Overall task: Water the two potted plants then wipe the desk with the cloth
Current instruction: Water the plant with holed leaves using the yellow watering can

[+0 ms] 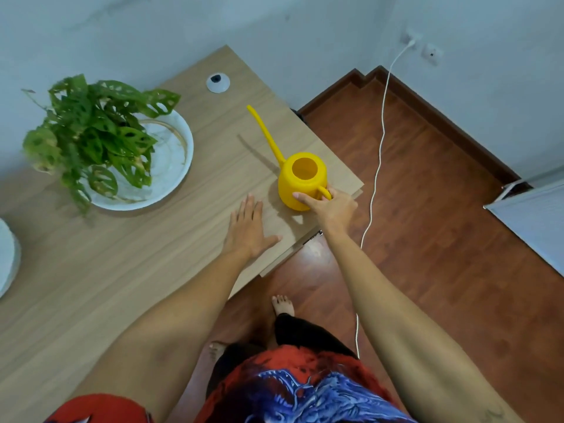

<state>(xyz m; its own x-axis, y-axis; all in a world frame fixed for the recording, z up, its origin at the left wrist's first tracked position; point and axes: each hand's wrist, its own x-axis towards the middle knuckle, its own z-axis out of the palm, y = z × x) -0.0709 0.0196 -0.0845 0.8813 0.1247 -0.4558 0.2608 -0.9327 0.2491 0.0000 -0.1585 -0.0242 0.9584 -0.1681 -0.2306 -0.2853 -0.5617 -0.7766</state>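
A yellow watering can (300, 178) with a long thin spout stands upright near the right corner of the wooden desk (128, 270). My right hand (328, 206) is closed around its handle. My left hand (247, 230) lies flat on the desk just left of the can, fingers spread, holding nothing. A leafy green plant (91, 132) in a white pot (174, 166) stands at the back left of the desk. The white edge of a second pot (7, 257) shows at the far left; its plant is out of view. No cloth is visible.
A small white round object (218, 82) lies near the desk's far corner by the wall. A white cable (378, 160) hangs from a wall socket across the wooden floor on the right. My bare feet stand below the desk edge. A white panel (531, 215) sits at the right.
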